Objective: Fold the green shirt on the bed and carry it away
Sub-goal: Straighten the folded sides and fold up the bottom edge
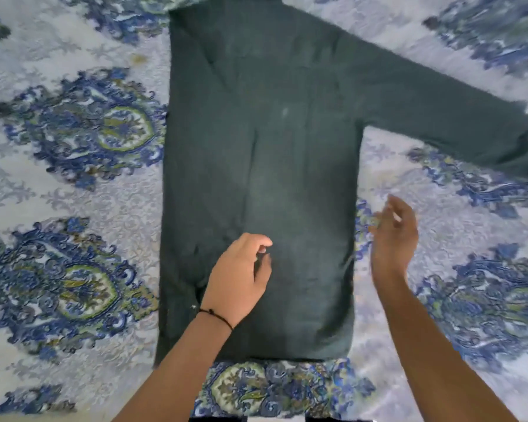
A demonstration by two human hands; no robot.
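Observation:
The dark green shirt (275,153) lies flat on the bed, back side up. Its left side is folded inward over the body, and its right sleeve stretches out toward the upper right. My left hand (241,275), with a thin black cord at the wrist, rests on the lower middle of the shirt with fingers loosely curled and nothing held. My right hand (393,239) hovers just past the shirt's right edge, fingers apart and blurred, holding nothing.
The bedspread (73,184) is pale grey-white with large blue and green paisley medallions and lies all around the shirt. The near edge of the bed runs along the bottom of the view.

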